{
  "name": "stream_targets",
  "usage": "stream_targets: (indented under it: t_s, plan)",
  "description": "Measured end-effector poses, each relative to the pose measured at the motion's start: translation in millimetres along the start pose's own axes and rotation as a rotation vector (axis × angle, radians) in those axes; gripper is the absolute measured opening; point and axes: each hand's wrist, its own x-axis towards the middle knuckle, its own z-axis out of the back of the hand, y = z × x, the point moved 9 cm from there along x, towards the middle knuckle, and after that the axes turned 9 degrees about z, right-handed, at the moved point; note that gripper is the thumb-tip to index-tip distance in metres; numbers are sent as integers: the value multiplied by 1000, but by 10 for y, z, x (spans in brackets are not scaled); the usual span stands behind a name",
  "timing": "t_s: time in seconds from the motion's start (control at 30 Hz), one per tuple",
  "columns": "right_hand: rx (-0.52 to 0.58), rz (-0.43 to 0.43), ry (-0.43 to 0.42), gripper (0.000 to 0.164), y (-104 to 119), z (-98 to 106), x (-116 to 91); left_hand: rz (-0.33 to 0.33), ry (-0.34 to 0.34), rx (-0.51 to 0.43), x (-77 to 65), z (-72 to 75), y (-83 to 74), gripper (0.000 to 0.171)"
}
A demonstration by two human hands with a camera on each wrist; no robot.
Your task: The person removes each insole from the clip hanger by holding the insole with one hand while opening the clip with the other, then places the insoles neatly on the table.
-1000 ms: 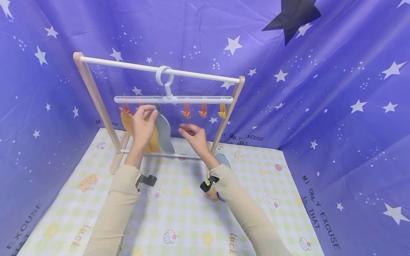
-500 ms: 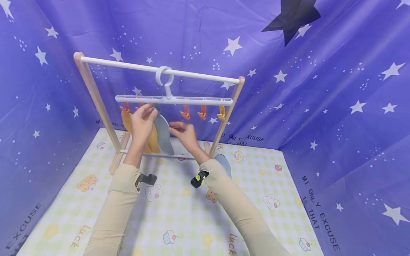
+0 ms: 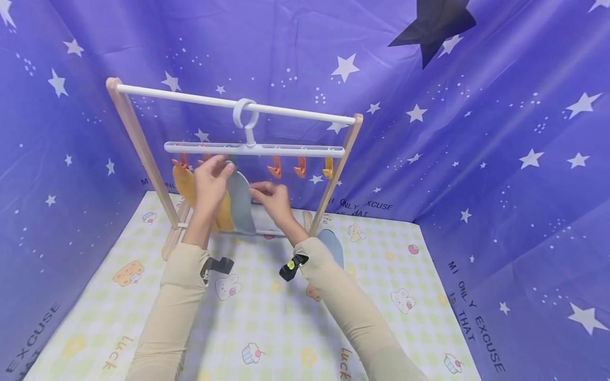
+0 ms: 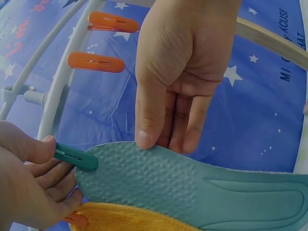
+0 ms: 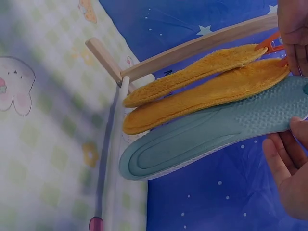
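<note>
A grey-green insole hangs from a green clothes peg, which sits on its dimpled end. My left hand pinches that peg between thumb and fingers. With thumb and fingers, my right hand pinches the insole's edge, a little below the peg, as the left wrist view shows. Two fuzzy yellow insoles hang beside it from orange pegs. All of them are under a white hanger; in the head view my left hand covers part of the yellow pair.
The hanger's ring hooks over the white rail of a wooden stand. Two more orange pegs and a yellow peg hang at the right. A blue-grey insole lies on the checked cloth, partly behind my right forearm.
My right hand has moved left from beside the grey-green insole and taken hold of its edge. The hanger and yellow insoles have shifted slightly left. My left hand stays at the green peg.
</note>
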Motion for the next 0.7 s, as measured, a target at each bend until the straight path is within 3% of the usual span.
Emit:
stream_targets:
  t_s: [0.33, 0.7]
  plan:
    - [73, -88, -22, 19, -24, -87, -5, -35, -72, 30, 20, 130, -58, 31]
    - [87, -102, -8, 19, 20, -131, -42, -15, -108, 86, 46, 214, -72, 30]
